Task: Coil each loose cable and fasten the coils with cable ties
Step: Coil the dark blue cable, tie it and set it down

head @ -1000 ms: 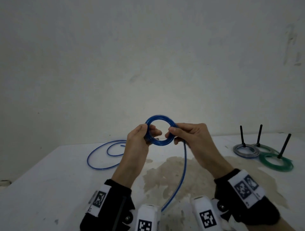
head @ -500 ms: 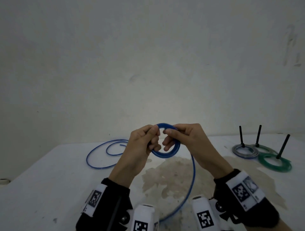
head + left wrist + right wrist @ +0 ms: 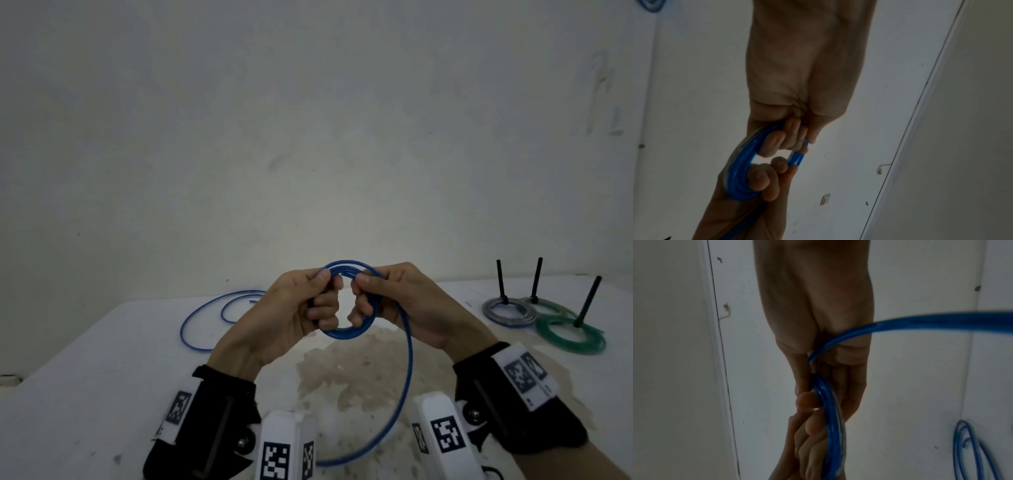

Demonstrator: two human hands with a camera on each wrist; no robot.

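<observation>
A small coil of blue cable (image 3: 346,333) is held upright in the air above the white table (image 3: 85,377). My left hand (image 3: 308,301) grips its left side, thumb on top and fingers curled through the ring. My right hand (image 3: 376,298) grips the right side the same way. The left wrist view shows the blue coil (image 3: 740,177) with fingers of both hands hooked into it. From my right hand a loose length of the blue cable (image 3: 404,387) hangs down in a curve towards my wrists. More loose blue cable (image 3: 205,315) lies in loops on the table at the left.
At the right of the table lie a grey coil (image 3: 507,311) and two green coils (image 3: 568,337), each with a black cable tie (image 3: 587,301) standing up from it. A brownish stain (image 3: 352,377) marks the table under my hands. A pale wall stands behind.
The coil has been turned and lifted a little between my hands. The loose length hanging from my right hand has swung out into a wider curve to the right.
</observation>
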